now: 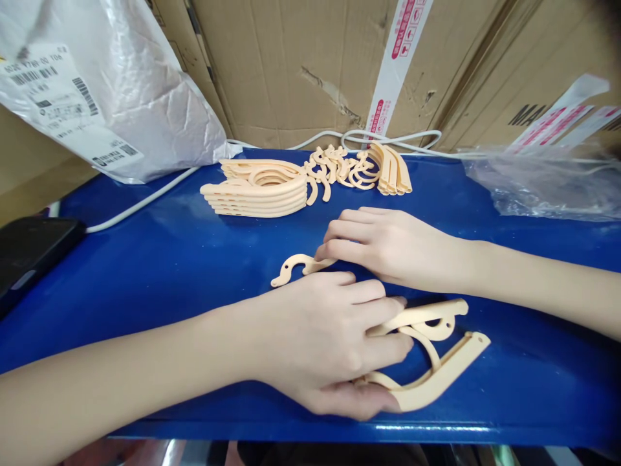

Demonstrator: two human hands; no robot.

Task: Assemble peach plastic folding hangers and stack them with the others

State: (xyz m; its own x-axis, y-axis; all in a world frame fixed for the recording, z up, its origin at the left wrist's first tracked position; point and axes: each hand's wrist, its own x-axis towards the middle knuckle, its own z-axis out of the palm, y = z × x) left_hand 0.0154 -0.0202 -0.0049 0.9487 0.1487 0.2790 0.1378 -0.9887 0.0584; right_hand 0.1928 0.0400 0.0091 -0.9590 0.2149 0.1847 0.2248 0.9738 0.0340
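Observation:
Near the table's front edge, my left hand (334, 343) lies over loose cream plastic hanger parts. Its thumb and fingers close on a curved hanger arm (431, 388), and a second arm (427, 315) lies under its fingertips. A hooked piece (440, 328) shows between the two arms. Just beyond, my right hand (383, 243) has its fingers curled down on the end of a small hanger hook (294, 262), which lies on the table to the left. Its fingertips are partly hidden.
At the back are a stack of folded hangers (257, 200), a heap of loose hooks (334, 165) and several upright arms (392, 171). A phone (39, 249) and a white parcel bag (145, 90) are at left, clear plastic (548, 184) at right. Cardboard boxes (291, 71) and a white cable (140, 204) border the blue table (145, 278).

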